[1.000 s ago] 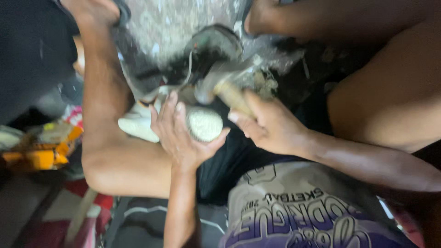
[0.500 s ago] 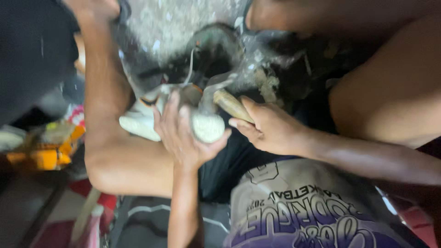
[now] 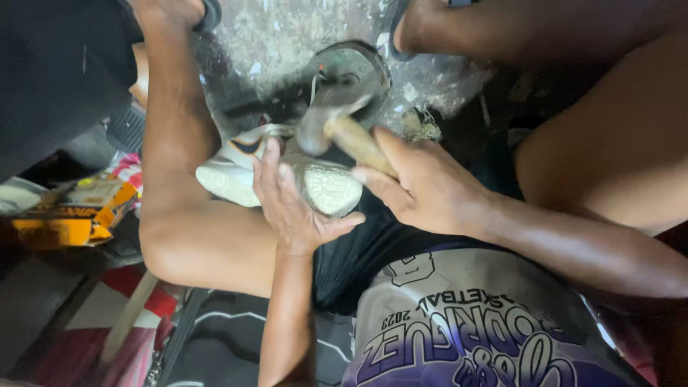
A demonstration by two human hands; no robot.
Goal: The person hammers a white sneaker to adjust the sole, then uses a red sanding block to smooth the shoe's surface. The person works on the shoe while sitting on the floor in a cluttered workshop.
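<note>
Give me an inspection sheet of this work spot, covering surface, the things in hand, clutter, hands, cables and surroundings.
Surface: rough grey concrete floor, speckled with pale chips.
Job's things: white shoe sole-up on the lap; hammer with a wooden handle, head just above the shoe.
Clutter: yellow and orange carton lying at the side.
Grips: left hand lies flat over the shoe sole; right hand is wrapped round the hammer handle.
Cables: thin white cord near the round metal stand, its ends unclear.
Surroundings: red and white mat below; bare legs either side.
</note>
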